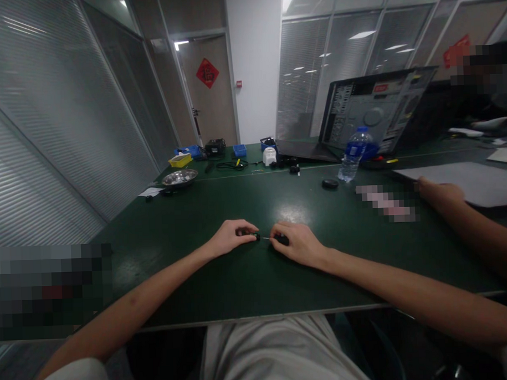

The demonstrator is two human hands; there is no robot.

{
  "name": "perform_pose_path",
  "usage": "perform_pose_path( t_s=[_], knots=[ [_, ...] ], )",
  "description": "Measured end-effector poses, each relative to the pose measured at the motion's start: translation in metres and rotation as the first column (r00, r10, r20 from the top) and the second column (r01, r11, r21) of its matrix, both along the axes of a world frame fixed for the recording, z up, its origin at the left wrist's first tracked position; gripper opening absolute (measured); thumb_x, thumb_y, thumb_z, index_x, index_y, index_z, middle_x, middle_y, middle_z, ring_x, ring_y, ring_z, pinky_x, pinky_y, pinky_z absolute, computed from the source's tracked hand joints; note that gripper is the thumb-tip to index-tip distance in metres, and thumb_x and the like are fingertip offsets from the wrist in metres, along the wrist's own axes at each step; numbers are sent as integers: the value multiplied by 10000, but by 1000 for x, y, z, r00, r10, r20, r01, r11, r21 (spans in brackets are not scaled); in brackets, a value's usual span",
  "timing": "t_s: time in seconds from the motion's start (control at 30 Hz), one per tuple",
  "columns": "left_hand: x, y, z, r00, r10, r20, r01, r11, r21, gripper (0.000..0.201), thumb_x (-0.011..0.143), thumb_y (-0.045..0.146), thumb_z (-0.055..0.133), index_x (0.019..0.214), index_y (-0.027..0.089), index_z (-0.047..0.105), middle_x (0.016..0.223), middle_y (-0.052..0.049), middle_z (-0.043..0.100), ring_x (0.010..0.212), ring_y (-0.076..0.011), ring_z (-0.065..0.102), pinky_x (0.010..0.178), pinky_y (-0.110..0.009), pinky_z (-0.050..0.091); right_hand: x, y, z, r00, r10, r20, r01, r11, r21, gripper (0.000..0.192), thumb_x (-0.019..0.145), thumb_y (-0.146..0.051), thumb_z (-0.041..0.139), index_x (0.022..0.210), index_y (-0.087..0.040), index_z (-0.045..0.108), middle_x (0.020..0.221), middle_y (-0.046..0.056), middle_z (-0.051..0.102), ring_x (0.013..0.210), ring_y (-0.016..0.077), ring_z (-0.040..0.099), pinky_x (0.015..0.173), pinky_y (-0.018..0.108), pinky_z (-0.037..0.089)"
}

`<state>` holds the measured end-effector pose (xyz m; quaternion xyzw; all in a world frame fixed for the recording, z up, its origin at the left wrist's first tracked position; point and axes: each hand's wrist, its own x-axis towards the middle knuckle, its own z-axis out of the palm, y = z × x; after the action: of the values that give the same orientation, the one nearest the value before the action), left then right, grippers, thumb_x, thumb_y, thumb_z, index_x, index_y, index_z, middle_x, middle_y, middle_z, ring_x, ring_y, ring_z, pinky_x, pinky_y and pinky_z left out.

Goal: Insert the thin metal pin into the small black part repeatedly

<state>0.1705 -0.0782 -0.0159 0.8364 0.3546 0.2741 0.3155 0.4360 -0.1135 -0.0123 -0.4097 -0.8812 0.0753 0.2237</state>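
Note:
My left hand point(231, 237) rests near the middle of the green table, its thumb and fingers closed on a small black part point(257, 237). Facing it, my right hand point(299, 242) grips what looks like a small screwdriver point(282, 240) with a dark handle. The thin metal shaft points left toward the black part; whether its tip touches the part is too small to tell. Fingers hide most of both things.
On the green table point(190, 292) stand a metal bowl point(180, 178), a yellow tray point(180, 160), a black oval object point(330, 184) and a water bottle point(354, 153). An open computer case point(371, 114) is behind. Another person's hand point(440, 193) touches a grey laptop point(478, 182) at right.

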Motion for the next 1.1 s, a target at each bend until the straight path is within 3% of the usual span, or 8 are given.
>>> perform_pose_path(
  t_s=[0.57, 1.1],
  knots=[
    [4, -8, 2, 995, -30, 92, 34, 999, -41, 202, 872, 338, 752, 1024, 222, 816, 1009, -72, 759, 938, -209, 691, 871, -313, 508, -6, 0, 2, 998, 64, 5, -64, 997, 31, 110, 979, -285, 572, 1006, -211, 650, 944, 17, 639, 771, 150, 582, 680, 263, 376],
    [15, -16, -1, 992, 2, 124, 3, 999, -44, 173, 851, 334, 769, 978, 229, 822, 1000, -55, 779, 927, -213, 713, 877, -309, 517, -13, 1, -4, 988, 140, 62, -144, 988, 54, 113, 1018, -287, 517, 1057, -204, 583, 991, 39, 620, 774, 154, 588, 688, 268, 404]
  ],
)
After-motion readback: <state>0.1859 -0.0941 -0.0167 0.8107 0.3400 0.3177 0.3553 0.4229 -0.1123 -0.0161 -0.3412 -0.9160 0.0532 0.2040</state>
